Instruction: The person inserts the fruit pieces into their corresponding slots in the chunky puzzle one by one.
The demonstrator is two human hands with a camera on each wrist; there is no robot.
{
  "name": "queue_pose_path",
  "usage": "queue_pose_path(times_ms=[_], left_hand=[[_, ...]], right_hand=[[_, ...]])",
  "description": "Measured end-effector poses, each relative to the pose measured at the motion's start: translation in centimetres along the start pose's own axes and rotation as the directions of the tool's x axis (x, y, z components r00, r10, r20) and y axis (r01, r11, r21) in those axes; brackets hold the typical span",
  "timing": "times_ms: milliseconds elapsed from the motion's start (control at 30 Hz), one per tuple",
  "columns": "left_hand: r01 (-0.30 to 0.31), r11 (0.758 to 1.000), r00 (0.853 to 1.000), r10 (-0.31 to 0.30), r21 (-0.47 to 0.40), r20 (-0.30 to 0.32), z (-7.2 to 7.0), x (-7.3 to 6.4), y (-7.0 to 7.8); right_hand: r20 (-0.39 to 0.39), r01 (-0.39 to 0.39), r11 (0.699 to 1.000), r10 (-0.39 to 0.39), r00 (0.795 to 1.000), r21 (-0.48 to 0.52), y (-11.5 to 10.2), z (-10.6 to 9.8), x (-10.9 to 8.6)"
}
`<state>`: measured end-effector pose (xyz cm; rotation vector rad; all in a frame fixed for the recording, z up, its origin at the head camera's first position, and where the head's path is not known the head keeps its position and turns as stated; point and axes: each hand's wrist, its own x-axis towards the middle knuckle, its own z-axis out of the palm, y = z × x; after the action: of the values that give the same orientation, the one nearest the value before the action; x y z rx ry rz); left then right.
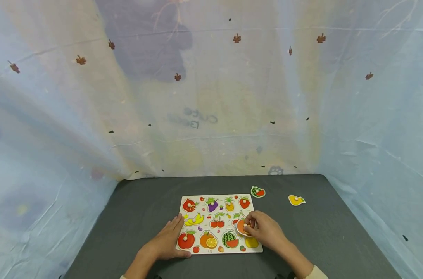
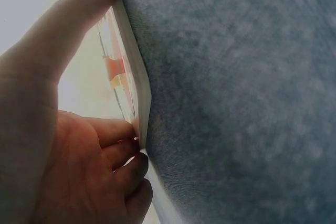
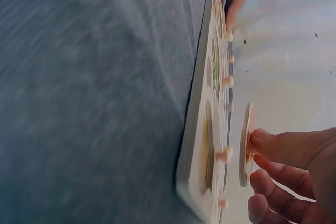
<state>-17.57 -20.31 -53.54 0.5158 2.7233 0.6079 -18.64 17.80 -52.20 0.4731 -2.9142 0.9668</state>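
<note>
A white wooden fruit puzzle board [image 1: 214, 197] lies on the dark tabletop. My left hand [image 1: 167, 236] rests along its left edge, the thumb at the near corner and the fingers reaching up the side. In the left wrist view, the left fingertips [image 2: 137, 167] touch the board's edge. Over the board's right part, my right hand [image 1: 267, 230] pinches an orange-coloured round fruit puzzle piece [image 1: 241, 226] by its small knob. The right wrist view shows this piece [image 3: 245, 145] raised off the board, standing edge-on to the camera, with thumb and fingers at its knob side.
A watermelon piece [image 1: 258, 192] lies just beyond the board's far right corner. Farther right is a yellow pear piece [image 1: 296, 200]. Knobbed fruit pieces such as bananas [image 1: 194, 219] and grapes [image 1: 212, 204] sit in the board. Patterned cloth [image 1: 211, 97] hangs around the table.
</note>
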Motion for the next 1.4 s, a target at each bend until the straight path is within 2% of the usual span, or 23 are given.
queue_pose_path(times_ms=[367, 1200, 1400], left_hand=[[-0.015, 1.000, 1.000, 0.015, -0.021, -0.006, -0.1, -0.1, 0.1], [-0.012, 1.000, 1.000, 0.012, -0.002, -0.009, -0.1, -0.1, 0.1], [-0.009, 1.000, 1.000, 0.009, -0.009, -0.007, -0.1, -0.1, 0.1]], right_hand=[[0.038, 0.105, 0.994, -0.105, 0.994, 0.013, -1.7, 1.7, 1.5], [0.132, 0.153, 0.986, -0.160, 0.978, 0.066, -4.7, 5.4, 3.0], [0.146, 0.190, 0.980, -0.197, 0.969, 0.056, -5.6, 5.9, 3.2]])
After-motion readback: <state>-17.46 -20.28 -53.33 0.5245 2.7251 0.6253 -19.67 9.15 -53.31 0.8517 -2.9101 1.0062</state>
